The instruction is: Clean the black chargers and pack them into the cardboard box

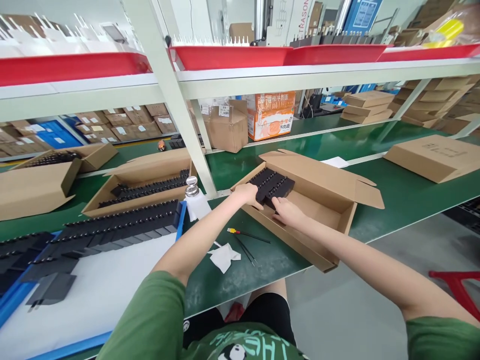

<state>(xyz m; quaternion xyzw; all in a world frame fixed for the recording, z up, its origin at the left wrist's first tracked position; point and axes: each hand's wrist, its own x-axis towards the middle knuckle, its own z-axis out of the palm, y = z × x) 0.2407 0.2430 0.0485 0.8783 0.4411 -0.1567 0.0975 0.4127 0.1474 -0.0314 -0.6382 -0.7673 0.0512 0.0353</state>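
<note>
An open cardboard box (330, 205) lies on the green bench in front of me, its flap folded back to the right. A block of small black parts (270, 184) sits in the box's far left end. My left hand (248, 194) rests on the near left side of that block. My right hand (285, 210) presses against its near right edge, inside the box. Both hands have fingers curled on the black parts.
A blue-rimmed tray (180, 220) with rows of black parts lies at left, with two more open boxes (142, 187) of parts behind it. A metal-capped bottle (192, 186), white wipes (224, 256) and thin tools (243, 239) lie between. A shelf post (180, 110) rises just left of the box. Red stool (457, 287) at right.
</note>
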